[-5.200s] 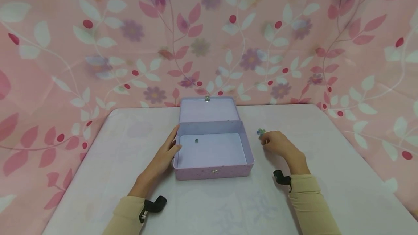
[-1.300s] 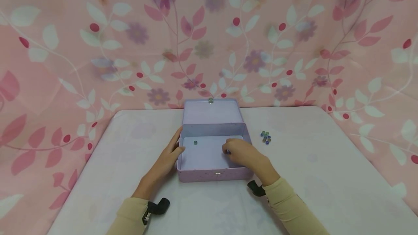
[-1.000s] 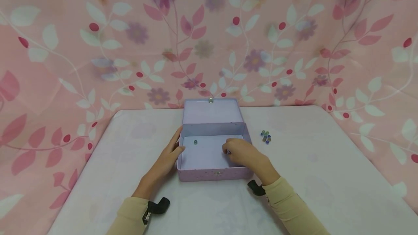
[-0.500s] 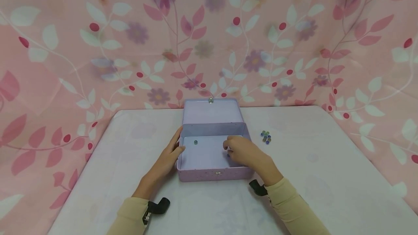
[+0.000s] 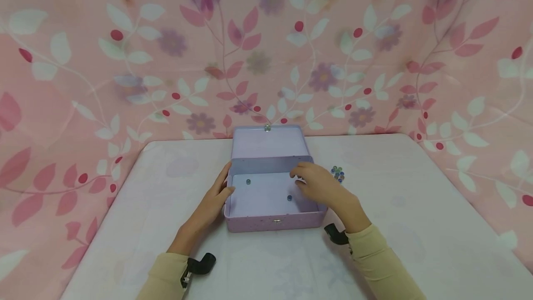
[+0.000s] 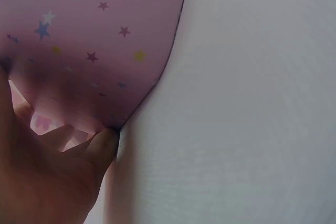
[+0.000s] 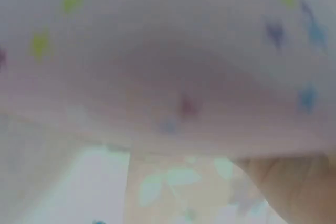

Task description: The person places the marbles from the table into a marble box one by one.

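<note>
On the white-covered table (image 5: 183, 165), the head view shows a lilac box (image 5: 254, 224), lid tipped back, with a blue marble (image 5: 289, 198) and a greenish marble (image 5: 248, 181) lying apart on its floor. The left hand (image 5: 211, 200) grips its left wall; the right hand (image 5: 322, 186) is over its right side, fingers loosely bent, holding nothing. Glassy blue, green and brownish marbles (image 5: 337, 176) cluster right of it. The left wrist view shows its pink outside printed with multicoloured stars, which look blurred from the right wrist.
</note>
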The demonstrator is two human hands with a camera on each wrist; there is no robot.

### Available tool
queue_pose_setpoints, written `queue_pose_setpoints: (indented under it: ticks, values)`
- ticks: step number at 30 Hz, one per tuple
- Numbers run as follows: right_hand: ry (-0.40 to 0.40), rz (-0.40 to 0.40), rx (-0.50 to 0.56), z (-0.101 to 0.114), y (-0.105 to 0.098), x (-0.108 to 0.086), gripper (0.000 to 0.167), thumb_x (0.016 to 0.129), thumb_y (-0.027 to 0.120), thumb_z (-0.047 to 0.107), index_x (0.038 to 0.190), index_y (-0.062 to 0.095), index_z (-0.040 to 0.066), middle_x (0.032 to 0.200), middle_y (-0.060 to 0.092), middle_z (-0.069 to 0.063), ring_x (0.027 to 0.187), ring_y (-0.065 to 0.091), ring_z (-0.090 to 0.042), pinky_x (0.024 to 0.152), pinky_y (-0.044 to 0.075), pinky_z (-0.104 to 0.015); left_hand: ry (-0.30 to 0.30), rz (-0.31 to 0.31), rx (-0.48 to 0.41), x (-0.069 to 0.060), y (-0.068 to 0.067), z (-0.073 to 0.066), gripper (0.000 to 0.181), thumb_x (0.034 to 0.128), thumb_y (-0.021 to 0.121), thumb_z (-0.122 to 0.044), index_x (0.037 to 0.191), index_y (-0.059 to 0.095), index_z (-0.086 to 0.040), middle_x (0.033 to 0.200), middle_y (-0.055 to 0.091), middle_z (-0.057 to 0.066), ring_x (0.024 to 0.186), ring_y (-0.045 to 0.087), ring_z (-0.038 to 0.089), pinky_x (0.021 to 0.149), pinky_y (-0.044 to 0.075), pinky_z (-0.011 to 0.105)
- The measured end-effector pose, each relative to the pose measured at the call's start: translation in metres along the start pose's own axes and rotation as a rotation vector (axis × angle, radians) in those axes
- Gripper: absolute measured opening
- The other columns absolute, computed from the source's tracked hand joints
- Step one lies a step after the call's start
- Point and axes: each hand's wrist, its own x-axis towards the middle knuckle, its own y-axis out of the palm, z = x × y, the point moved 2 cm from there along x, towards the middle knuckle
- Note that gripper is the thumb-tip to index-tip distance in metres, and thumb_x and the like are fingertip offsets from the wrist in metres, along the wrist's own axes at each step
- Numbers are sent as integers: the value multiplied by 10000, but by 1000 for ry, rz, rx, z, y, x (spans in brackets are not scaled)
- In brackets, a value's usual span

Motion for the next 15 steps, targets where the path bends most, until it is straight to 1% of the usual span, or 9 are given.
queue_pose_setpoints:
  ticks: [3, 6, 10, 12, 15]
  values:
    - [25, -32, 28, -5, -7, -2, 183, 886, 700, 47, 1062, 729, 90, 1028, 691, -40, 945, 669, -177, 837, 577, -353, 3, 0, 1, 0, 0, 0, 677, 1028, 416, -199, 1602, 91, -352, 1686, 88, -57, 1532, 162, 410, 1170, 242, 660]
    - [21, -82, 41, -11, -16, -5, 189, 878, 702, 27, 1054, 725, 93, 1020, 694, -46, 916, 654, -165, 813, 574, -338, 3, 2, 6, -1, 0, -2, 677, 1030, 410, -198, 1603, 83, -347, 1687, 81, -54, 1532, 160, 414, 1172, 238, 661]
    - [-1, -164, 52, -20, -25, -11, 199, 860, 697, -12, 1033, 723, 83, 946, 675, -20, 856, 639, -157, 758, 566, -329, -6, 5, 10, -1, 0, -2, 673, 1034, 401, -200, 1604, 74, -346, 1688, 68, -60, 1535, 153, 412, 1166, 240, 669]
    - [-3, -190, 57, -25, -27, -12, 202, 855, 691, -25, 1027, 725, 77, 926, 671, -15, 852, 644, -164, 754, 565, -336, -6, 5, 6, 1, 0, 2, 673, 1035, 399, -200, 1603, 72, -353, 1688, 56, -69, 1537, 141, 410, 1166, 233, 670]
    - [1, -214, 67, -31, -29, -14, 209, 851, 692, -32, 1030, 727, 69, 944, 689, -41, 872, 669, -186, 768, 576, -360, 6, -3, -2, 6, 1, 13, 671, 1037, 402, -208, 1595, 74, -388, 1684, 53, -94, 1539, 130, 408, 1172, 213, 668]
